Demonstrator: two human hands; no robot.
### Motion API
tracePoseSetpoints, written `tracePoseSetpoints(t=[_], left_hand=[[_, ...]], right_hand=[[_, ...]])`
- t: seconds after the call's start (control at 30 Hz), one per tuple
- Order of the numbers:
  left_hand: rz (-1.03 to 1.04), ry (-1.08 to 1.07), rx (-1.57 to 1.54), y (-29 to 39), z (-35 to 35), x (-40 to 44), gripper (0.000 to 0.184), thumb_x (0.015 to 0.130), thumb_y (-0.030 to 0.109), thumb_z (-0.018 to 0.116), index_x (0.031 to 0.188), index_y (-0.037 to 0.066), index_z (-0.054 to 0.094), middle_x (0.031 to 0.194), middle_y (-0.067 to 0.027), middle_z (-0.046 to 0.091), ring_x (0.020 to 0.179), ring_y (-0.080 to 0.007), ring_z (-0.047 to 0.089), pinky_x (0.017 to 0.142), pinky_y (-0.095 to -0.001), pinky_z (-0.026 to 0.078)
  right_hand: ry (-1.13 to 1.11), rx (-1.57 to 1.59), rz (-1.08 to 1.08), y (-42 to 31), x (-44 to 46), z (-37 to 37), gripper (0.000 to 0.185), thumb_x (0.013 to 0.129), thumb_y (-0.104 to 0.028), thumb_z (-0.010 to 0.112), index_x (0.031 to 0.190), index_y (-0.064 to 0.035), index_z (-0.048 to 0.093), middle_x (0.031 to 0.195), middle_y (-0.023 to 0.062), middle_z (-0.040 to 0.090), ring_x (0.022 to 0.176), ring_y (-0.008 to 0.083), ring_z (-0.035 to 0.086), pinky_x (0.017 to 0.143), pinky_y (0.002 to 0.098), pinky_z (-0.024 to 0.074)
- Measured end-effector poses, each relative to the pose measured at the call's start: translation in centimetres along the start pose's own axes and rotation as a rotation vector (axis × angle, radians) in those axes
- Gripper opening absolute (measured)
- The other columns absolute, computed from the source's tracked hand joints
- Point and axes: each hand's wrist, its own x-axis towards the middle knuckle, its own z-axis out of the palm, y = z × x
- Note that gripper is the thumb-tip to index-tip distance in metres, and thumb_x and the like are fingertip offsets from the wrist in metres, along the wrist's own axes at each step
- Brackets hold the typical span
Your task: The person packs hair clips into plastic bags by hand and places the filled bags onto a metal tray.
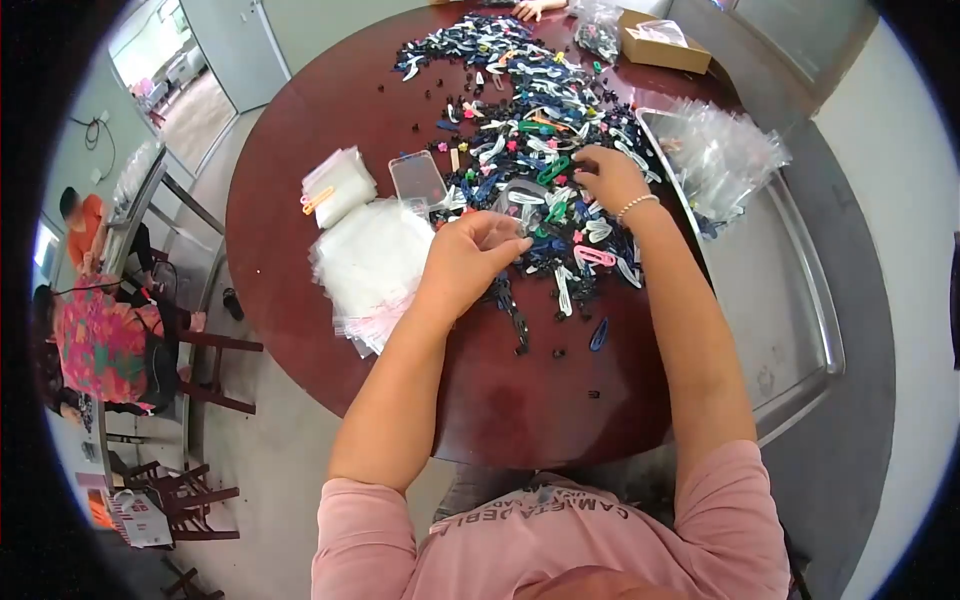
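Observation:
A large pile of small hair clips [560,90] in black, white, blue, green and pink spreads over the round dark red table [310,130]. My left hand [472,258] is at the pile's near left edge, fingers curled toward the thumb. A clear, greyish plastic piece [522,193] shows just beyond its fingertips; I cannot tell if the hand grips it. My right hand [612,182], a beaded bracelet at its wrist, reaches into the pile with bent fingertips close together, beside a green snap clip [553,170]. What lies between those fingertips is too small to make out.
Left of the pile lie stacked clear plastic bags [370,265] and a clear plastic box [418,180]. A metal tray [790,300] with filled bags [715,150] is at the right. Behind stands a cardboard box [665,50]; another person's hand [540,8] rests at the far edge.

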Motion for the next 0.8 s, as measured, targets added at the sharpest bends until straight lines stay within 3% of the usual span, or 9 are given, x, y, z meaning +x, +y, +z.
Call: tracePoseSetpoints(t=[0.07,0.2,0.23,0.4,0.5,0.6,0.8], left_hand=[[-0.013,-0.009,-0.020,0.1,0.0,0.0,0.027,0.081,0.011,0.075,0.104,0.001,0.065,0.093,-0.0037,0.069,0.081,-0.0103,0.063,0.066,-0.0253,0.048],[-0.033,-0.024,-0.029,0.4,0.3,-0.3,0.029,0.081,0.012,0.075,0.105,0.001,0.065,0.096,-0.0051,0.069,0.082,-0.0115,0.063,0.068,-0.0260,0.048],[-0.040,-0.021,-0.011,0.4,0.4,-0.3,0.030,0.081,0.013,0.075,0.106,0.001,0.065,0.096,-0.0056,0.069,0.083,-0.0118,0.063,0.069,-0.0262,0.048],[-0.072,-0.041,0.015,0.4,0.5,-0.3,0.031,0.080,0.013,0.075,0.107,0.000,0.064,0.097,-0.0075,0.069,0.083,-0.0123,0.063,0.069,-0.0261,0.048],[-0.068,-0.051,-0.083,1.0,0.7,-0.6,0.032,0.078,0.011,0.077,0.104,-0.004,0.065,0.093,-0.0067,0.069,0.081,-0.0101,0.062,0.071,-0.0234,0.049],[-0.080,-0.070,-0.108,2.1,1.1,-1.1,0.032,0.078,0.010,0.077,0.103,-0.004,0.065,0.093,-0.0066,0.069,0.080,-0.0098,0.062,0.068,-0.0233,0.048],[-0.140,-0.160,-0.140,1.6,0.6,-0.7,0.036,0.079,0.014,0.076,0.110,0.001,0.064,0.098,-0.0083,0.070,0.085,-0.0127,0.066,0.070,-0.0244,0.048]], right_hand=[[0.062,0.019,-0.068,1.5,-0.5,-0.6,0.024,0.078,-0.008,0.071,0.101,-0.0046,0.069,0.091,0.0119,0.069,0.079,0.0221,0.066,0.073,0.0320,0.0512],[-0.041,0.470,0.296,1.5,-2.1,-2.4,0.017,0.086,-0.004,0.063,0.102,0.0018,0.066,0.089,0.0058,0.069,0.074,0.0112,0.065,0.065,0.0228,0.0510],[0.024,0.593,0.293,2.0,-2.5,-2.1,0.016,0.086,-0.003,0.062,0.101,0.0010,0.067,0.083,0.0084,0.068,0.073,0.0121,0.067,0.061,0.0238,0.0536],[0.040,1.042,0.418,1.6,-4.9,-3.3,0.019,0.091,-0.007,0.062,0.108,0.0009,0.064,0.096,0.0068,0.068,0.082,0.0157,0.068,0.070,0.0227,0.0539],[0.044,1.057,0.451,1.5,-5.8,-3.7,0.021,0.092,-0.010,0.062,0.111,0.0004,0.063,0.096,0.0029,0.065,0.083,0.0122,0.066,0.069,0.0180,0.0526],[0.023,1.217,0.467,1.7,-7.0,-2.6,0.020,0.092,-0.011,0.063,0.108,0.0001,0.063,0.096,0.0038,0.065,0.087,0.0151,0.066,0.073,0.0208,0.0547],[-0.053,1.114,0.364,-1.4,-7.4,-3.4,0.019,0.091,-0.004,0.062,0.109,0.0017,0.063,0.102,0.0082,0.066,0.088,0.0155,0.067,0.075,0.0217,0.0545]])
